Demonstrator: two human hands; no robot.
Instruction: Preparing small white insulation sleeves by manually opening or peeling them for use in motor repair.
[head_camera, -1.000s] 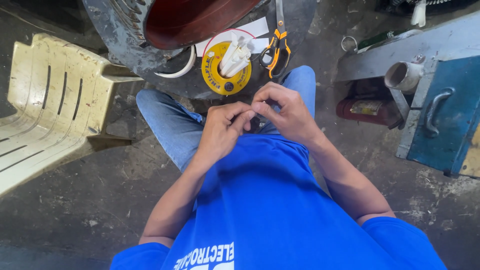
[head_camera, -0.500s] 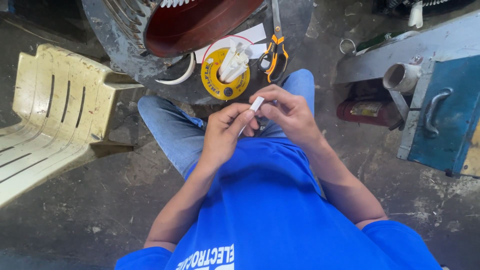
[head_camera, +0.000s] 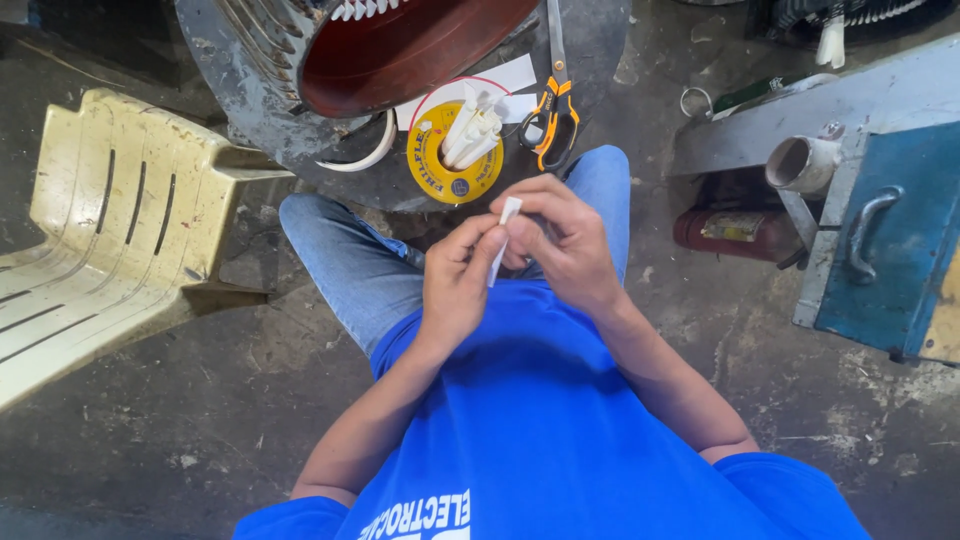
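Hands, two, mine, both raised before my blue shirt (head_camera: 560, 420). Left hand (head_camera: 455, 285): fingers curled, thumb and forefinger pinched on the lower part of one white paper strip (head_camera: 503, 238). Right hand (head_camera: 565, 240): fingertips closed on the same strip near its upper end, which sticks out just above them. Strip: one, narrow, held nearly upright between the two hands, over my knees in blue jeans (head_camera: 350, 265).

Floor items beyond my knees:
- Yellow round reel (head_camera: 450, 165), one, lying flat, with a cluster of white rolled strips (head_camera: 470, 135) standing in its centre; perhaps five, the count is unclear from this angle.
- Scissors (head_camera: 553, 110), one pair, orange and black handles, just right of the reel.
- White paper sheet (head_camera: 505, 78), one, under the reel and scissors.
- Large dark round motor housing (head_camera: 400, 45), one, reddish inside.

To my left: cream plastic chair (head_camera: 110, 230), one. To my right: blue metal box (head_camera: 890, 240) with one handle, and one red cylinder (head_camera: 735, 232) lying on the concrete floor.
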